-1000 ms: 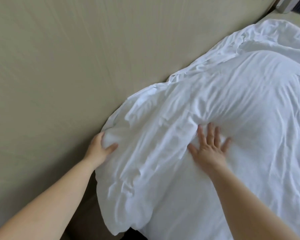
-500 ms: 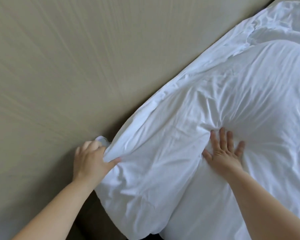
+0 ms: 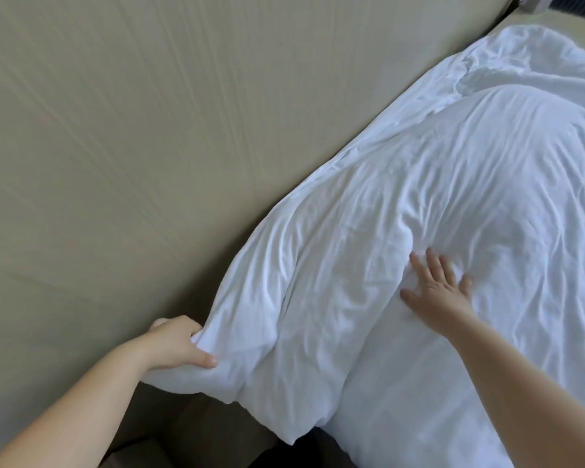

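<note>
Two things hem you in: the beige wall (image 3: 132, 146) on the left and the rumpled white duvet (image 3: 419, 197) spread right and far. Your left hand (image 3: 178, 346) grips its near-left corner by the wall, fingers curled; your right hand (image 3: 436, 292) presses flat, fingers spread.

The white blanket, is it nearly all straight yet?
Partly. The white blanket already lies spread along the beige wall. Right now the left hand grips its near corner, while the right hand presses flat on top. Left to do: creases cover it, and the far end is bunched.
</note>
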`<state>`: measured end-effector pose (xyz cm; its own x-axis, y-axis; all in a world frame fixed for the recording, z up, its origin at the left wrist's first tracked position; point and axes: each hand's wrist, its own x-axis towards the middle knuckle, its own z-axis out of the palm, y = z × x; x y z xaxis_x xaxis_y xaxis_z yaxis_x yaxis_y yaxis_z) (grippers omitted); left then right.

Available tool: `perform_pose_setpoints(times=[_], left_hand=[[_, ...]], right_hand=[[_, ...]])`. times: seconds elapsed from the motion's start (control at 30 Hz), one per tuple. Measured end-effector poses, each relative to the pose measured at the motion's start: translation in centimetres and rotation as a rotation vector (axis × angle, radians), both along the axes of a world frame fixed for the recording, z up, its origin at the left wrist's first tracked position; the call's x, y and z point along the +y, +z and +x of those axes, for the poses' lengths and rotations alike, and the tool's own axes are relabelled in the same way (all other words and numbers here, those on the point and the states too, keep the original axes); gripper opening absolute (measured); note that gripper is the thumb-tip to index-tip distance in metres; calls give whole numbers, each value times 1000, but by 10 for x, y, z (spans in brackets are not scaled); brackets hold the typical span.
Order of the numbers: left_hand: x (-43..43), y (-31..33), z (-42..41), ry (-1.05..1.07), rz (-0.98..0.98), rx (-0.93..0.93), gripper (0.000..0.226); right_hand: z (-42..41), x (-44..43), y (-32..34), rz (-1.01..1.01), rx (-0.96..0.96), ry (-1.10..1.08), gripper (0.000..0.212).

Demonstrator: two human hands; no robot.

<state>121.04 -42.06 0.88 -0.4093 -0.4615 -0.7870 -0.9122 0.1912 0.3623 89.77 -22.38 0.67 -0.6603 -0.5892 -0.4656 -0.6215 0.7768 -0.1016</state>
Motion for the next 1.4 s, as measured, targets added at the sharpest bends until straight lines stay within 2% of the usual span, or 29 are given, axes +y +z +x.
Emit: perform_pose_setpoints(times=[0.07, 0.2, 0.27, 0.37, 0.43, 0.57, 0.67, 0.77, 0.83, 0.93, 1.0, 1.07, 1.13, 1.17, 1.23, 1.27, 1.37, 1.4], left_hand=[[16, 0, 11, 113, 47, 106, 11], [67, 16, 8, 401, 130, 371, 12], [89, 29, -4, 439, 76, 453, 12], [119, 55, -27, 384, -22, 527, 21], [135, 79, -45, 393, -33, 641, 20], [165, 127, -77, 537, 80, 863, 18], [196, 140, -89, 557, 115, 888, 21], [217, 144, -92, 628, 186, 904, 27], [222, 146, -91, 648, 245, 913, 22], [223, 153, -90, 586, 364, 929, 16], [217, 157, -92, 511, 387, 932, 18], [205, 158, -95, 434, 327, 925, 23], [188, 156, -100, 374, 254, 968, 28], [179, 154, -103, 328, 188, 993, 27], [156, 150, -114, 186, -50, 992, 14], [143, 149, -121, 94, -174, 960, 23], [102, 146, -157, -238, -390, 846, 91], [94, 146, -172, -371, -429, 794, 104]], right_hand=[[19, 15, 4, -37, -17, 10, 70], [72, 65, 9, -90, -81, 11, 73], [103, 100, 9, -42, -136, 32, 79], [153, 147, 14, 59, -220, 105, 89], [181, 167, 22, -42, -256, 67, 91], [204, 187, 53, -343, -226, -60, 99], [213, 183, 74, -514, -245, -119, 104], [221, 161, 88, -654, -244, -78, 104], [221, 148, 94, -736, -222, -153, 88], [208, 135, 99, -944, -224, -327, 23], [199, 124, 103, -998, -231, -311, 20], [188, 116, 106, -1046, -261, -303, 20], [171, 111, 110, -1060, -293, -334, 30], [158, 111, 109, -1054, -297, -360, 30], [128, 111, 107, -1027, -254, -393, 16], [112, 110, 106, -1017, -236, -413, 12], [67, 97, 110, -1006, -278, -461, 10], [54, 89, 116, -1000, -297, -443, 12]])
